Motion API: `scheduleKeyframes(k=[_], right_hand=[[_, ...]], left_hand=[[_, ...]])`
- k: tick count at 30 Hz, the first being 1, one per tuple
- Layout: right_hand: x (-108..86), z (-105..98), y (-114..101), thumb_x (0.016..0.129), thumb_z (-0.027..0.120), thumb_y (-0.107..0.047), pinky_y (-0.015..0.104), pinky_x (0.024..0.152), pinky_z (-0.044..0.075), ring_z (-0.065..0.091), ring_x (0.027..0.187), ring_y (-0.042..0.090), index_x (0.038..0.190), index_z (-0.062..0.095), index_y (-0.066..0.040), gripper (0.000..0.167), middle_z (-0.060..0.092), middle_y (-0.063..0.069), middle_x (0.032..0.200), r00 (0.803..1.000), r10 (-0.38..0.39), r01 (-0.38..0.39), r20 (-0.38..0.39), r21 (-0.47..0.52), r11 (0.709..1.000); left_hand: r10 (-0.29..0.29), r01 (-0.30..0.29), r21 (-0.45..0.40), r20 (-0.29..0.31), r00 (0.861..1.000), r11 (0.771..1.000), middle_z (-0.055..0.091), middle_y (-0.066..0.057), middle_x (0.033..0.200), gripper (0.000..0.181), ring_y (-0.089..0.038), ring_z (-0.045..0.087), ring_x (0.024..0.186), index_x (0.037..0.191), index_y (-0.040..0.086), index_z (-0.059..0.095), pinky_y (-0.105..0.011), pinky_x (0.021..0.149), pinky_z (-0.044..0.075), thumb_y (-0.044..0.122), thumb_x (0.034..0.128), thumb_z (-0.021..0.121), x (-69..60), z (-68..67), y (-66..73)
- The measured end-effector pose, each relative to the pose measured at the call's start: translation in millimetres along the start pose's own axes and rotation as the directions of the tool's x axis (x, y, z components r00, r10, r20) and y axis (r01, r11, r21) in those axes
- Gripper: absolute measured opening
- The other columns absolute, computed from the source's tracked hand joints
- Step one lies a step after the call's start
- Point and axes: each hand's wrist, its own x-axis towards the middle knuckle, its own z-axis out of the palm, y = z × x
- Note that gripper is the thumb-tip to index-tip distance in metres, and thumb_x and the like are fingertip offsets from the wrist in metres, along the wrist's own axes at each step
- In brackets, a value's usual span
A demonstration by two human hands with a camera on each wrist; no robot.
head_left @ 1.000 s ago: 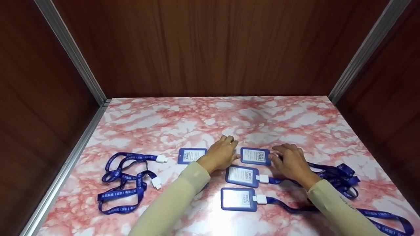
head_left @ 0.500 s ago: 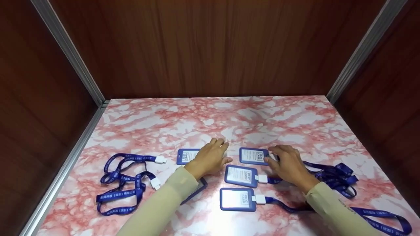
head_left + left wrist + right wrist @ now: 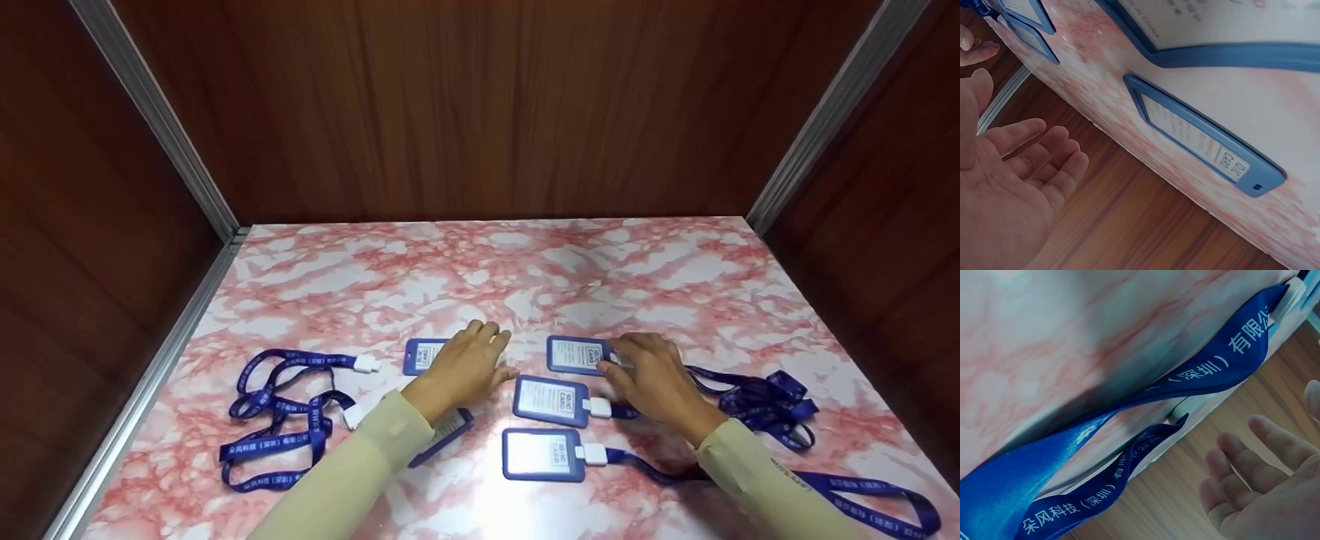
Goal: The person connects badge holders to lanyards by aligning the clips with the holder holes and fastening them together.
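Observation:
My left hand (image 3: pixel 461 371) is empty and hovers with loose fingers over a blue badge holder (image 3: pixel 423 355), covering its right part. Another badge holder (image 3: pixel 448 436) lies slanted, partly under my left wrist. In the left wrist view the hand's fingers are relaxed, apart from the holders. My right hand (image 3: pixel 654 376) is at the right end of the farthest right badge holder (image 3: pixel 573 355), its thumb near the holder's edge and a white clip partly hidden beneath. In the right wrist view its loosely bent fingers show nothing between them, beside a blue lanyard (image 3: pixel 1207 374).
Two more badge holders, a middle one (image 3: pixel 550 400) and a near one (image 3: pixel 541 455), lie clipped to lanyards running right. Loose lanyards (image 3: pixel 279 409) with white clips lie on the left. A bunched lanyard (image 3: pixel 772 405) lies at right. Wooden walls (image 3: pixel 480 112) enclose the table.
My left hand has moved left and slightly nearer, away from the right-hand holders and over the left ones. My right hand has shifted slightly left over the farthest holder's clip end.

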Motion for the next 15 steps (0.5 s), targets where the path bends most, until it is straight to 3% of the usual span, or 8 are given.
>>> scheduleKeyframes(k=[15], right_hand=[[-1.3,1,-5,0.095,0.074,-0.031,0.057,0.1,0.037,0.057,0.119,0.038,0.126,0.07,-0.003,0.042,0.067,0.018,0.125,0.999,-0.036,0.036,0.001,0.002,0.999]], left_hand=[[-0.006,0.005,-0.023,-0.033,0.999,1.0,0.051,-0.016,0.146,0.067,-0.033,0.046,0.135,0.151,0.002,0.047,-0.047,0.114,0.04,0.047,0.1028,0.057,-20.7,-2.5,-8.8]])
